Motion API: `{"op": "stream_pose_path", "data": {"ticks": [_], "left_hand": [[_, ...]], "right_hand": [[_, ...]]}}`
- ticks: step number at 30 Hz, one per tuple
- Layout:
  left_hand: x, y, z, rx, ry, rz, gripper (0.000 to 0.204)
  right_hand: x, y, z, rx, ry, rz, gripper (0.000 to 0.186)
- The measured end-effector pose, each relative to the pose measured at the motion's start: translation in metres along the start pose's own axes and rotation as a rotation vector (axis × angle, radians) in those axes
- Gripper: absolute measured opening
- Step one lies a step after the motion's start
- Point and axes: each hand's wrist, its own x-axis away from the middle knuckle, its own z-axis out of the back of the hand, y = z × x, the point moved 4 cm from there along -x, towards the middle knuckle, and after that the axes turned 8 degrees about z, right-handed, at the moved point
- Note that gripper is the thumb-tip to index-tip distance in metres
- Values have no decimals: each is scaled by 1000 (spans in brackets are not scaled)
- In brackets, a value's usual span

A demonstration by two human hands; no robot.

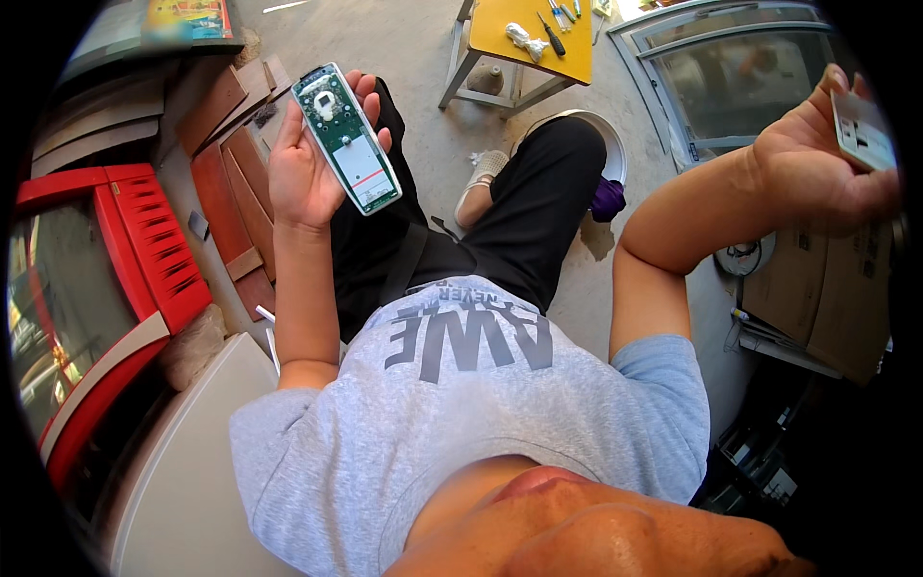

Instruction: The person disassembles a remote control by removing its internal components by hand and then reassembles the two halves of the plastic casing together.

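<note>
A long green circuit board (338,137) with rounded ends lies in my left hand (306,179), out over my lap. The fingers curl round its back and far side, and the thumb rests along its near edge. A white panel with a red line covers its lower half; the upper half carries a pale ring-shaped part. Raised at the far right, my right hand (812,159) is closed on a flat pale rectangular piece (863,132). The dark rim of the picture cuts off part of that piece, so its kind cannot be told.
Ahead stands a yellow-topped stool (495,34) bearing a screwdriver (553,37), a crumpled white wad (525,41) and several small tools. A red-framed cabinet (154,245) and wooden boards (236,192) stand left. To the right are a framed glass panel (735,91) and cardboard (817,288).
</note>
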Motion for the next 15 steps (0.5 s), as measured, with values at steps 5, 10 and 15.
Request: {"op": "stream_pose_path", "data": {"ticks": [5, 10, 15], "left_hand": [[4, 21, 0, 38, -58, -81, 63], [10, 32, -3, 16, -67, -109, 61], [-1, 37, -4, 72, -28, -130, 60]], "right_hand": [[263, 91, -66, 761, -976, 14, 49], [308, 122, -56, 616, -1303, -266, 45], [63, 26, -87, 517, -541, -160, 47]]}}
